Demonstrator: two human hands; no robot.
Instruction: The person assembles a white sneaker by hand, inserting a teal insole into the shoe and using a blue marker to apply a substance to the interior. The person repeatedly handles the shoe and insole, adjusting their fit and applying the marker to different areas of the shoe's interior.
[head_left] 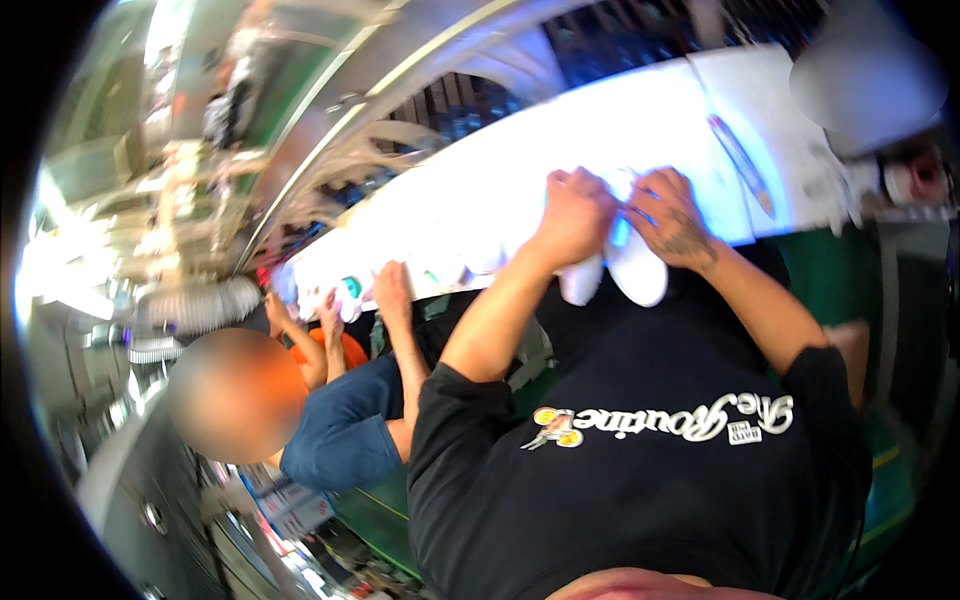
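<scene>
- Head view: the left hand (580, 215) and right hand (668, 218) are close together at the near edge of a brightly lit white surface (450, 195).
- Two white oblong pieces (638, 272) lie by the fingers: one just below the left hand, the larger between both hands, its rounded end jutting toward the person.
- Both hands' fingers are curled; glare hides their tips, so I cannot tell whether they grip.
- A slim blue tool (741, 166) lies right of the right hand.

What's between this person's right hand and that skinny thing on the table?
Just bright white tabletop shows between the right hand and the skinny thing in the head view; glare hides detail.
</scene>
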